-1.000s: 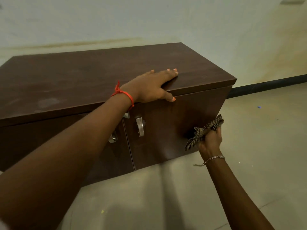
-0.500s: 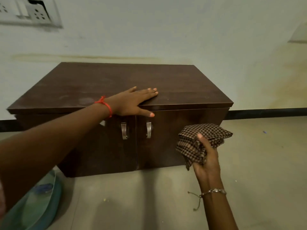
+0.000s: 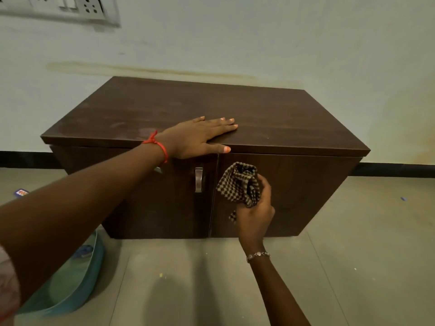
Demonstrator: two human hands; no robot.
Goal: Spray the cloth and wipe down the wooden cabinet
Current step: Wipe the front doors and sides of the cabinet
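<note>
A low dark wooden cabinet (image 3: 270, 118) with two doors stands on the floor against the wall. My left hand (image 3: 195, 137) lies flat on its top near the front edge, fingers spread, thumb over the edge. My right hand (image 3: 255, 212) grips a bunched brown checked cloth (image 3: 239, 184) and presses it on the right door, just right of the door gap and over where that door's handle sits. The left door's metal handle (image 3: 198, 180) shows beside the cloth. No spray bottle is in view.
A teal basin (image 3: 68, 281) sits on the floor at the lower left, beside the cabinet's left corner. A switch and socket panel (image 3: 68, 5) is on the wall above. A black skirting strip (image 3: 395, 170) runs along the wall base. Tiled floor spreads right of the cabinet.
My right hand has carried the cloth left and up from the cabinet's right end onto the right door near the handles. My left hand stays flat on the top. The view has shifted leftward.
</note>
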